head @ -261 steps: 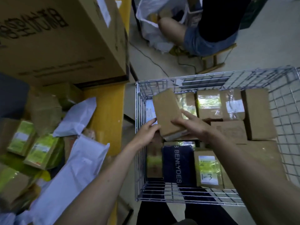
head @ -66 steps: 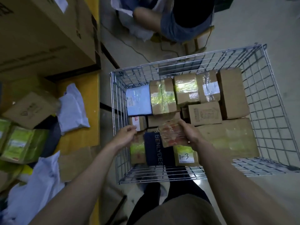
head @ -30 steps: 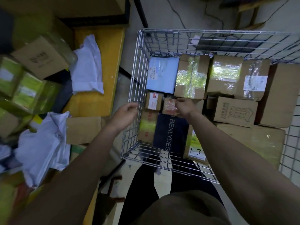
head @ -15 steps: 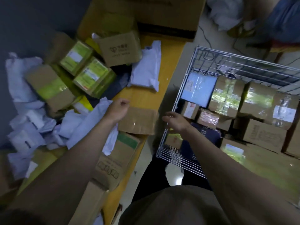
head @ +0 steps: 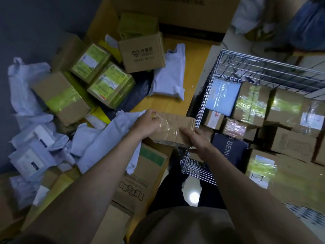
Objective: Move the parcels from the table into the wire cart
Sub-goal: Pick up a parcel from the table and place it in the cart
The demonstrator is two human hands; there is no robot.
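A flat brown cardboard parcel (head: 173,128) wrapped in clear tape is at the table's right edge, just left of the wire cart (head: 263,67). My left hand (head: 146,123) grips its left end and my right hand (head: 197,140) grips its near right corner. The yellow table (head: 193,67) carries several more parcels: taped brown boxes (head: 112,85), a printed box (head: 142,53) and white poly mailers (head: 169,76). The cart holds several boxes (head: 253,103), a blue packet (head: 222,95) and a dark pouch (head: 228,148).
A large cardboard box (head: 184,11) stands at the table's far end. More boxes (head: 140,176) lie at the table's near edge beside my legs. A seated person (head: 309,23) and white bags are on the floor beyond the cart.
My view has swung left from the cart to the table. Both hands left the cart, and they now grip the flat taped parcel at the table's edge.
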